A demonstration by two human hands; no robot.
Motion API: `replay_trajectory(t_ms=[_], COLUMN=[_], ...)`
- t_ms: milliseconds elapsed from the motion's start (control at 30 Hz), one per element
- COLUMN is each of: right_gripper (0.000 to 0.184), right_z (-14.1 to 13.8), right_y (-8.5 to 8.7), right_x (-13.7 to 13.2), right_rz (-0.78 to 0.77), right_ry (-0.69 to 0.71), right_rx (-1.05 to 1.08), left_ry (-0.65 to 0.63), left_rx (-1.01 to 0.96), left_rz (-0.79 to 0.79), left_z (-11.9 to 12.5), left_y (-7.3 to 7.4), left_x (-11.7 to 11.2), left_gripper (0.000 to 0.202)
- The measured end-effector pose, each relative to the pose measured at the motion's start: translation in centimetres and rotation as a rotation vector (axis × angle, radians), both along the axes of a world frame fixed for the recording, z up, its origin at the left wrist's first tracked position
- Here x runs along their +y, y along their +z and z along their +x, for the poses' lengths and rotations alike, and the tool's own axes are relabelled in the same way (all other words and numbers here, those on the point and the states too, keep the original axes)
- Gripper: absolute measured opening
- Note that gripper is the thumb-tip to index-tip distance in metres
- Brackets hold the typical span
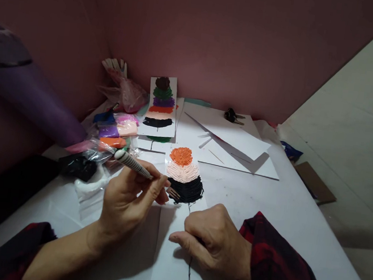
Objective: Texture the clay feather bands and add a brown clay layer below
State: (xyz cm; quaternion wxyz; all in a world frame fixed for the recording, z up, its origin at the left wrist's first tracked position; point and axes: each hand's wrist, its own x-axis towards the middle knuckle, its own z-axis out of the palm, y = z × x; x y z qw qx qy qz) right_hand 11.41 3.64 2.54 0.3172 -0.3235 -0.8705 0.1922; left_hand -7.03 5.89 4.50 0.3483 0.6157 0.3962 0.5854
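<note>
A fork (134, 164) with a white, dark-patterned handle is pinched in my left hand (133, 197). Its tines touch or hover just over the left part of a black clay band (187, 189); I cannot tell which. Above that band, on the same white paper strip (168, 255), lie a ridged peach clay band (181, 171) and a ridged orange clay patch (181, 155). Below them runs a drawn dark line. My right hand (215, 242) rests on the strip's lower part, fingers curled in and thumb stretched to the left, with nothing visible in it.
Bagged clay pieces (113, 134) and a black packet (79, 167) lie to the left. A finished-looking clay card (158, 128) leans at the back. White sheets (227, 133) bear a bunch of keys (232, 116). A purple cylinder (37, 91) slants in at the left.
</note>
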Motion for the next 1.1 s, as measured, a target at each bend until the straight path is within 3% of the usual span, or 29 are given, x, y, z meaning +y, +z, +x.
replay_trajectory(t_ms=[133,300,433,1100], right_gripper=[0.050,0.052,0.051,0.051], right_z=[0.0,0.0,0.0,0.0], right_y=[0.0,0.1,0.0,0.0], right_x=[0.0,0.0,0.0,0.0], right_rz=[-0.001,-0.003,0.008,0.006], right_ry=[0.004,0.008,0.002,-0.003], right_rx=[-0.001,-0.014,-0.011,-0.004], left_ry=[-0.058,-0.051,-0.006,-0.034], left_rx=[-0.084,-0.156,-0.134,0.015], left_rz=[-0.165,-0.231,-0.244,-0.215], left_z=[0.7,1.2,1.5,1.0], left_y=[-0.7,-1.5,-1.5,-0.6], left_x=[0.0,0.1,0.2,0.4], left_gripper=[0.010,0.012,0.012,0.013])
